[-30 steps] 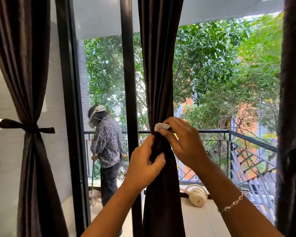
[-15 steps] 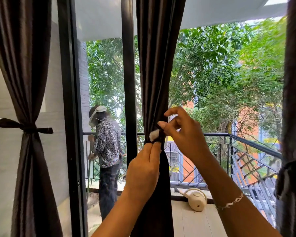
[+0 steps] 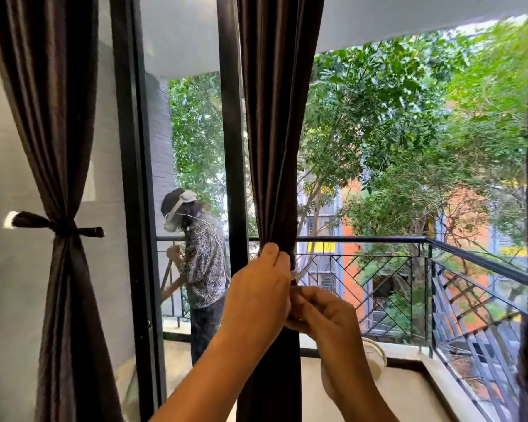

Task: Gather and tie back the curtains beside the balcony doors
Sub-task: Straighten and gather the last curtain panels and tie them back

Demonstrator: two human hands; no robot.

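Dark curtain (image 3: pixel 269 147) — gathered slim, tie (image 3: pixel 294 274) barely showing

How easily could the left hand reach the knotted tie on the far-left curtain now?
Probably not right away. The left hand grips the gathered middle curtain while the right hand pinches its tie-back. Nothing blocks the way to the knotted tie, but letting go would likely loosen the bunch.
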